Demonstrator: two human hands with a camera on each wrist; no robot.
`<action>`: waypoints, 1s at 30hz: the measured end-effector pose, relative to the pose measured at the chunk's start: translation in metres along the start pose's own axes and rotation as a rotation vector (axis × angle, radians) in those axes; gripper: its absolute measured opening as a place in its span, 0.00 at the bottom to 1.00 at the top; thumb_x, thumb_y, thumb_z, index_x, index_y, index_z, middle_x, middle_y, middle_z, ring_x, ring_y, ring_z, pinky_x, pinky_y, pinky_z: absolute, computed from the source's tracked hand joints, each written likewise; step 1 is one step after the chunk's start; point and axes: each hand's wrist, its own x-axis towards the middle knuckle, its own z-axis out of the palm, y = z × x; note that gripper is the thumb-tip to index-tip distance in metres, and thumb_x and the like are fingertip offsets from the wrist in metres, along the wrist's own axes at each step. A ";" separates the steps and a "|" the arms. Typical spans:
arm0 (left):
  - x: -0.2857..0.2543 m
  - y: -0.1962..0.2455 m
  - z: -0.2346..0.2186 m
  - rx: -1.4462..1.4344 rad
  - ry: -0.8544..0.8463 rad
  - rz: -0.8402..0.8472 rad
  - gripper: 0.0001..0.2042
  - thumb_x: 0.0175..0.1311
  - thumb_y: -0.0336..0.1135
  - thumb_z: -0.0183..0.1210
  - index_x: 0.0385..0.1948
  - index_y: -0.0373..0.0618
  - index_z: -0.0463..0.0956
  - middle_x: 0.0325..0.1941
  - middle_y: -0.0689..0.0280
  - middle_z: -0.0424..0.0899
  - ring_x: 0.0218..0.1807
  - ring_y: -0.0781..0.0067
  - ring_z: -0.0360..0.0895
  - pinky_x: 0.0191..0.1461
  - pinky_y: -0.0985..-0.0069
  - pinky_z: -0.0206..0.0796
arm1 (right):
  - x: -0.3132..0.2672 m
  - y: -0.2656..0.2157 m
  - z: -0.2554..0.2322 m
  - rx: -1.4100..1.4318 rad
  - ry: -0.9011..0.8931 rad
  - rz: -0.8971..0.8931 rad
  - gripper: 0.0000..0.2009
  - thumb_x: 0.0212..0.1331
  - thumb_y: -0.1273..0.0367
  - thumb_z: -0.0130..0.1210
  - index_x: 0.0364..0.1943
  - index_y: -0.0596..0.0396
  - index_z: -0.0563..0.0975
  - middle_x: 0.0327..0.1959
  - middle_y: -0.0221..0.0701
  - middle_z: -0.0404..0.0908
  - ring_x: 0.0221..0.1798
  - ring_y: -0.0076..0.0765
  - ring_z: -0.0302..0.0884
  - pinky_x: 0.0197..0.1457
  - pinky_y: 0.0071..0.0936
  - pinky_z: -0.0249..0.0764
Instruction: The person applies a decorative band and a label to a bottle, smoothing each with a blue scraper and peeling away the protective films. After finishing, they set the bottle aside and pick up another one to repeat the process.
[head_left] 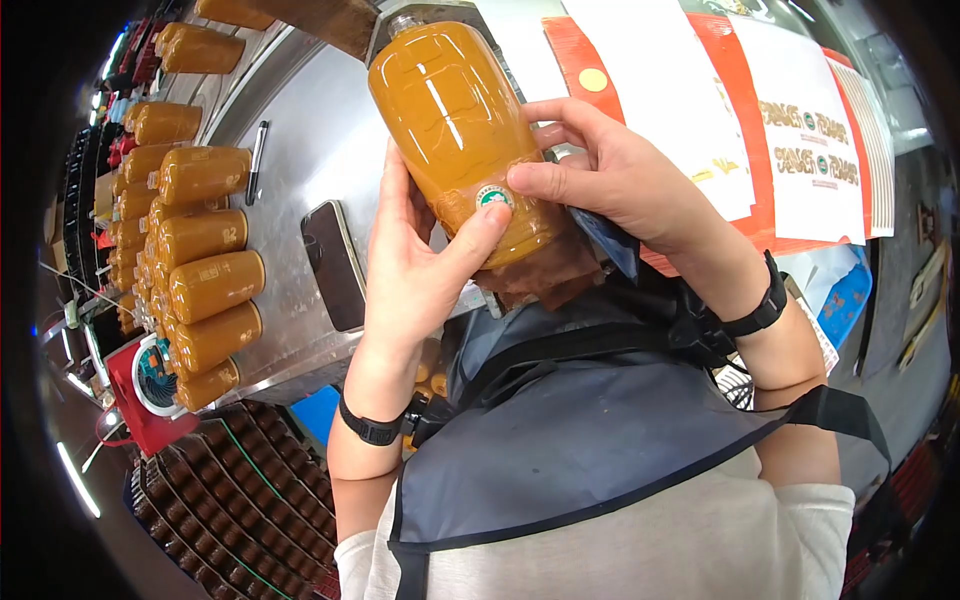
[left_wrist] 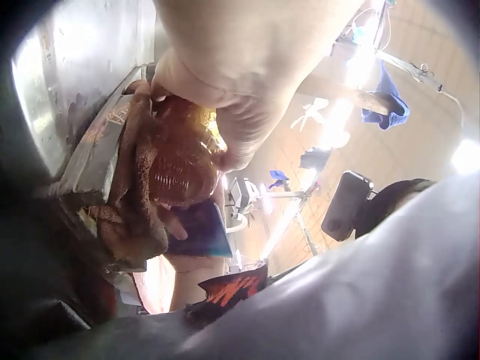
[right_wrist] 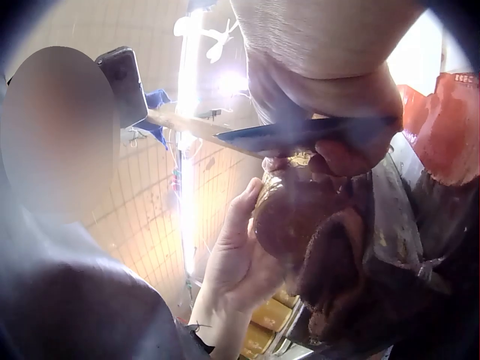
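Note:
A large clear bottle of amber liquid (head_left: 440, 100) lies tilted in both hands, its neck pointing away. A round green-and-white sticker (head_left: 494, 198) is on its side near the base. My left hand (head_left: 415, 255) grips the base end from the left, thumb beside the sticker. On the other side, my right hand (head_left: 625, 175) presses its thumb on the bottle by the sticker. The right fingers curl around a dark blue flat piece (right_wrist: 300, 135), which shows below that hand. A brown cloth (head_left: 540, 275) lies under the bottle's base.
Many filled amber bottles (head_left: 215, 285) stand grouped at the left. A phone (head_left: 333, 265) and a marker pen (head_left: 257, 160) lie on the metal table (head_left: 310, 130). Printed white sheets (head_left: 805, 130) lie on red material at the right. Dark brown stacked rows (head_left: 230, 500) sit low left.

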 end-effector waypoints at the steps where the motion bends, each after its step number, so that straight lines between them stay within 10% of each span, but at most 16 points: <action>1: 0.000 0.000 -0.001 -0.003 0.003 -0.012 0.38 0.60 0.29 0.68 0.70 0.41 0.55 0.64 0.58 0.73 0.66 0.67 0.71 0.71 0.66 0.62 | 0.000 0.000 0.000 -0.005 0.005 -0.003 0.31 0.63 0.63 0.65 0.66 0.62 0.66 0.55 0.35 0.75 0.56 0.26 0.77 0.60 0.22 0.72; 5: 0.000 -0.004 -0.006 0.120 -0.033 0.031 0.48 0.53 0.34 0.74 0.73 0.38 0.49 0.65 0.54 0.71 0.68 0.62 0.69 0.71 0.64 0.62 | 0.002 0.007 0.000 0.019 0.050 -0.053 0.36 0.55 0.55 0.70 0.62 0.63 0.70 0.51 0.38 0.79 0.49 0.29 0.80 0.52 0.23 0.74; 7: -0.008 0.001 -0.001 0.787 0.142 0.480 0.61 0.42 0.40 0.80 0.74 0.33 0.40 0.67 0.48 0.68 0.70 0.55 0.66 0.71 0.62 0.62 | -0.001 0.002 0.001 -0.001 0.068 -0.066 0.34 0.55 0.56 0.70 0.61 0.63 0.71 0.50 0.38 0.79 0.46 0.26 0.79 0.48 0.21 0.74; 10: -0.013 0.012 0.003 0.974 0.061 0.219 0.70 0.35 0.44 0.83 0.74 0.30 0.32 0.70 0.43 0.62 0.73 0.49 0.61 0.73 0.61 0.60 | -0.004 -0.001 0.001 -0.058 0.066 -0.089 0.32 0.57 0.58 0.69 0.60 0.63 0.73 0.50 0.38 0.79 0.39 0.20 0.77 0.41 0.17 0.73; 30: 0.001 -0.010 -0.006 0.126 0.030 0.139 0.44 0.64 0.28 0.63 0.76 0.34 0.41 0.72 0.51 0.65 0.72 0.60 0.66 0.74 0.65 0.57 | -0.003 0.007 -0.002 0.086 0.055 -0.021 0.31 0.57 0.63 0.70 0.63 0.62 0.71 0.44 0.28 0.73 0.32 0.12 0.68 0.37 0.12 0.68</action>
